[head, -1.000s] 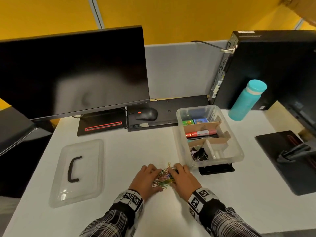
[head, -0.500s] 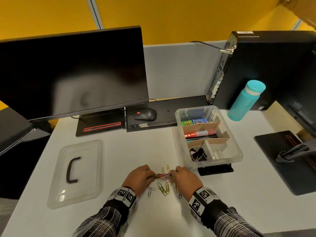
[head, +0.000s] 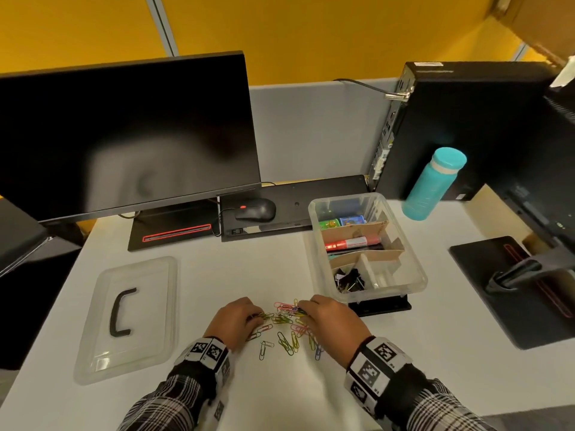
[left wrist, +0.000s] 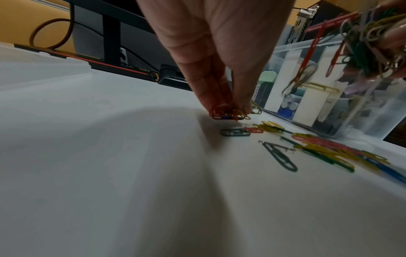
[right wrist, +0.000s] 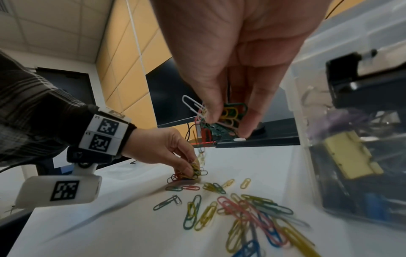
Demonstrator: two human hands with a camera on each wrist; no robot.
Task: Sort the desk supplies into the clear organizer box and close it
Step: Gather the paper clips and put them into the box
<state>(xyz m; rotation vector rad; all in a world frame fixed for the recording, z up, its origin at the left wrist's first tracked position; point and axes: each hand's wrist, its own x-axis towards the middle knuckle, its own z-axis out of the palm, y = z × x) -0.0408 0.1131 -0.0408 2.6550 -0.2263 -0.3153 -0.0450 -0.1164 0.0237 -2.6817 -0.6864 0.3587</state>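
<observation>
Coloured paper clips (head: 287,335) lie scattered on the white desk in front of the clear organizer box (head: 417,276). My left hand (head: 249,318) pinches a few clips (left wrist: 228,113) against the desk top. My right hand (head: 306,311) holds a tangled bunch of clips (right wrist: 226,120) lifted just above the desk, close to the box's near left corner. More loose clips (right wrist: 243,208) lie below it. The box is open; its cardboard dividers hold a red marker (head: 351,243), black binder clips (head: 348,279) and small coloured boxes. The clear lid (head: 149,318) with a black handle lies flat at the left.
A monitor (head: 124,135) and a mouse (head: 256,209) stand behind the work spot. A teal bottle (head: 434,183) and a black computer tower (head: 466,126) are at the back right. A black stapler (head: 379,305) sits under the box's front edge. A second monitor's base (head: 513,287) is at right.
The clips were gathered in one heap between both hands; now many lie spread out on the desk. My right hand has lifted a bunch, and my left has moved slightly left.
</observation>
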